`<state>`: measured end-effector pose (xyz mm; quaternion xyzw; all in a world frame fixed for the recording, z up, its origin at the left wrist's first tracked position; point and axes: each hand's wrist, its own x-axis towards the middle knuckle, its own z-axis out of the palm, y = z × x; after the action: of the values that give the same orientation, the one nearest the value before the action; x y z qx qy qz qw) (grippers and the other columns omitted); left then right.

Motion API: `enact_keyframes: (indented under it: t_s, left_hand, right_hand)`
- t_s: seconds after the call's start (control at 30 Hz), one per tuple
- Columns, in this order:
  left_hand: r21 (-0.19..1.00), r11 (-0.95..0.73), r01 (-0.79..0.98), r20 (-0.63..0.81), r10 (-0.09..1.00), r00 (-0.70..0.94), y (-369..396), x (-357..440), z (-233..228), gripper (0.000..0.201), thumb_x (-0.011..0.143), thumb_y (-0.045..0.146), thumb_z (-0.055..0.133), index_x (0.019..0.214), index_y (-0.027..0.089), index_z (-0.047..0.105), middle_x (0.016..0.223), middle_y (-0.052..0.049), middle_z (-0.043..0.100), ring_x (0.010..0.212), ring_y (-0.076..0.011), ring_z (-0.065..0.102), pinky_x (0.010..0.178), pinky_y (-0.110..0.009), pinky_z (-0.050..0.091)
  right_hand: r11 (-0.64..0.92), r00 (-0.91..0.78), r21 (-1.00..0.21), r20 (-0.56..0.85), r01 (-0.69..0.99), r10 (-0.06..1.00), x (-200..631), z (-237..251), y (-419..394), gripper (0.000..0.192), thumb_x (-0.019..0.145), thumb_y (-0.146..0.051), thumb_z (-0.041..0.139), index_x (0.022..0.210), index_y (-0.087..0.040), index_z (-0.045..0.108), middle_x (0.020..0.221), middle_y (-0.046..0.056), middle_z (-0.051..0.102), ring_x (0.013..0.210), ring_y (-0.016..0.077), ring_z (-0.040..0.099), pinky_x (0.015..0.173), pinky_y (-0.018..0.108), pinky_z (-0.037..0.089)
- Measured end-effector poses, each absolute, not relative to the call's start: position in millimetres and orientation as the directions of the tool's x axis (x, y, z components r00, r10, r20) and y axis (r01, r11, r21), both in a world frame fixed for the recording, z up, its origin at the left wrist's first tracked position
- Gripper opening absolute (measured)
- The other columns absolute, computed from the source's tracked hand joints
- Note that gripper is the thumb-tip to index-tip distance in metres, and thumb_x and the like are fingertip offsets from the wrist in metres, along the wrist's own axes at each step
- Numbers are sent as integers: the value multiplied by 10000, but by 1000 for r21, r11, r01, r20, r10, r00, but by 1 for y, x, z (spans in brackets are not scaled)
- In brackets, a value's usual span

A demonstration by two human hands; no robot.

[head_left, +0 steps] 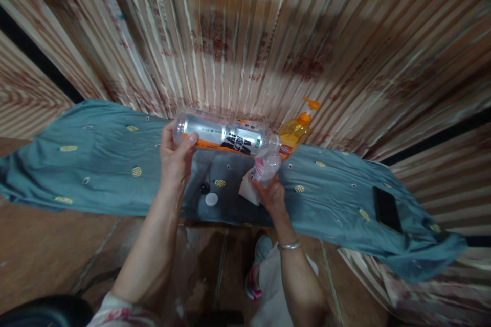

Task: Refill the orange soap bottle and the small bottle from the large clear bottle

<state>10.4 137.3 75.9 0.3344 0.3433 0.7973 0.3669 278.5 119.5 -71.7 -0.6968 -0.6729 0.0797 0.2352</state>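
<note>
My left hand [177, 150] is wrapped round the base of a large clear plastic bottle [220, 134] with a silver, orange and black label. The bottle lies almost level, its neck pointing right. In my right hand [270, 193] is a smaller clear bottle [268, 163] with a pink-and-white label, held tilted. Both bottle mouths meet or nearly meet; exact contact is too blurred to tell. Just below the smaller bottle, a white piece [250, 189], perhaps paper, shows beside my fingers. A black cap [204, 188] and a white cap [211, 199] lie on the cloth between my forearms.
A yellow pump bottle [294, 133] with an orange top stands behind the two bottles. A black phone [387, 209] rests at the right on the green pineapple-print cloth [115, 163]. Striped curtain [230, 36] hangs close behind the table.
</note>
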Motion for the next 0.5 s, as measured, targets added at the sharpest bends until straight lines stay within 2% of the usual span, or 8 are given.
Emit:
enact_keyframes:
  t_s: [0.13, 0.23, 0.33, 0.5]
  left_hand:
    - [788, -496, -366, 272, 812, -516, 138, 11, 76, 648, 518, 457, 1108, 1035, 297, 752, 972, 0, 774, 1035, -282, 774, 966, -483, 675]
    - [777, -500, -383, 254, 805, -536, 138, 12, 77, 639, 477, 446, 1119, 989, 296, 769, 929, 17, 774, 923, -234, 758, 941, -445, 684]
    - [776, -505, -379, 261, 804, -535, 138, 12, 78, 644, 472, 445, 1121, 990, 288, 773, 933, 28, 783, 859, -198, 739, 937, -429, 686]
    - [784, -499, -369, 267, 808, -526, 139, 10, 75, 649, 490, 452, 1113, 1017, 301, 767, 950, 22, 785, 929, -239, 766, 957, -467, 685]
  right_hand:
    - [-87, 146, -434, 103, 897, 984, 274, -69, 121, 721, 1004, -425, 790, 1604, -112, 544, 1037, 189, 774, 936, 286, 732, 788, 367, 593]
    - [-123, 180, -437, 92, 891, 979, 273, -67, 122, 771, 992, -468, 796, 1590, -57, 535, 1025, 192, 778, 897, 286, 763, 773, 362, 601]
    - [-124, 192, -467, 102, 876, 976, 273, -64, 121, 745, 988, -469, 793, 1562, -64, 546, 1000, 169, 787, 870, 272, 768, 776, 355, 606]
    - [-125, 192, -486, 91, 865, 977, 271, -59, 118, 686, 988, -425, 808, 1541, -103, 561, 1000, 157, 791, 909, 273, 768, 815, 363, 614]
